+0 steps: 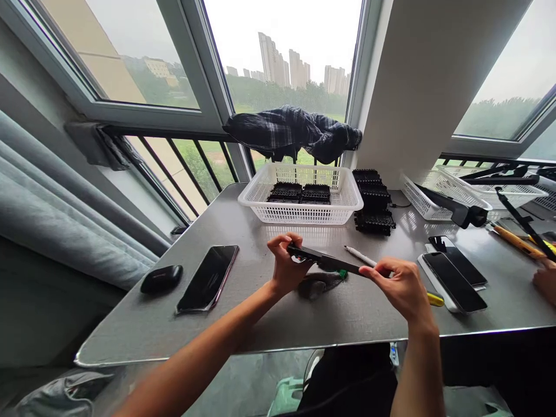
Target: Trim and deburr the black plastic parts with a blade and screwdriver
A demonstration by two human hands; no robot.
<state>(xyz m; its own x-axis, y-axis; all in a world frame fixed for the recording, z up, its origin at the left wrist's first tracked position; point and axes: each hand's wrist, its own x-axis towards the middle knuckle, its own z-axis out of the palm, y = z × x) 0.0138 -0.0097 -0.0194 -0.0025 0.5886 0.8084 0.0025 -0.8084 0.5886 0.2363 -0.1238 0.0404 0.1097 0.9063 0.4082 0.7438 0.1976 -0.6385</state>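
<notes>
A long, narrow black plastic part [343, 264] is held above the table, sloping down to the right. My left hand [286, 263] is closed around its left end, with thumb and fingers pinching it. The right end is pinched between the thumb and fingers of my right hand [402, 284]. Beneath the part lies a dark grey, soft-looking bundle [313, 288] with a green bit [343, 273] beside it; its kind is unclear. Behind my right hand a white marker pen [359, 255] rests on the table. A yellow handle end [435, 299] pokes out beside my right wrist.
A white basket [299, 215] holds black ribbed parts; more stacked black parts [374, 202] stand beside it. Phones [208, 278] [456, 281] and a black case [161, 280] lie on the metal table [143, 341]. At right are more baskets [428, 205] and another person's hand [546, 281].
</notes>
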